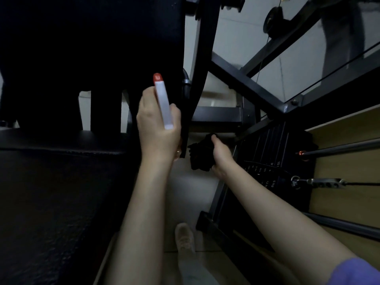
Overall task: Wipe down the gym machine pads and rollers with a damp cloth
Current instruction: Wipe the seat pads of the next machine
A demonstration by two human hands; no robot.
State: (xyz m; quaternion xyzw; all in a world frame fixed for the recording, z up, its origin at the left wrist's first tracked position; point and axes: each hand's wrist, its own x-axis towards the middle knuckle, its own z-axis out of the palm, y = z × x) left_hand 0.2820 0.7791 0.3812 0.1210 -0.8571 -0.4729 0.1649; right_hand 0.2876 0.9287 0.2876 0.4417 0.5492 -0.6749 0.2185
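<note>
My left hand (157,128) grips a white spray bottle (163,104) with a red nozzle, its top pointing up at the black back pad (98,42) of the gym machine. My right hand (221,154) holds a bunched black cloth (199,155) low beside the pad's right edge, apart from the pad. The black seat pad (51,192) fills the lower left. No rollers can be made out in the dark view.
Black steel frame bars (242,83) cross the upper right. The weight stack (269,161) with its numbered plates, guide rods and cable (327,183) stands at right. My shoe (185,237) rests on the pale floor below.
</note>
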